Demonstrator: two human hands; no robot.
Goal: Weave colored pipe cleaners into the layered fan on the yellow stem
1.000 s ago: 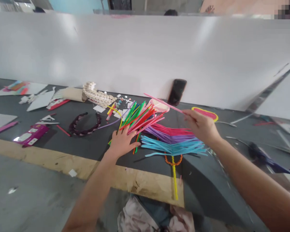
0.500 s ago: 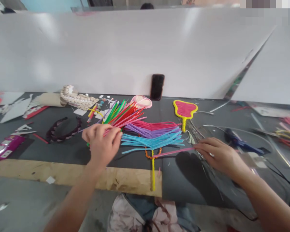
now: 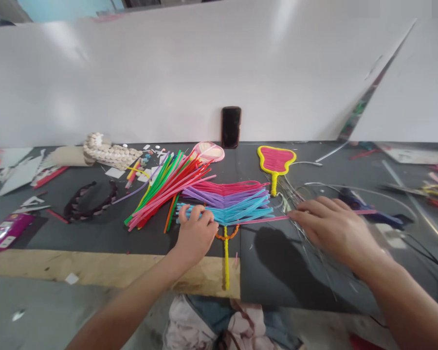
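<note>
A layered row of bent pipe cleaners, crimson, purple and blue, lies on the dark table with a yellow stem (image 3: 227,267) pointing toward me. My left hand (image 3: 197,231) rests over the left ends of the blue pipe cleaners (image 3: 243,209), its fingers curled down onto them. A pink pipe cleaner (image 3: 268,219) is pinched in my right hand (image 3: 332,231). It stretches left along the lower edge of the blue layer, and its other end sticks out past my knuckles. An orange twisted loop (image 3: 233,235) crosses the stem.
A pile of loose pipe cleaners (image 3: 164,199) lies left of the layered piece. Behind are a phone (image 3: 231,127) leaning on the white panel and a pink-and-yellow fan shape (image 3: 276,160). A dark headband (image 3: 89,204) is at left; a blue-handled tool (image 3: 372,214) lies at right.
My left hand has moved right, from the loose pile to the blue pipe cleaners. The pink pipe cleaner in my right hand has come up against the blue layer's lower edge.
</note>
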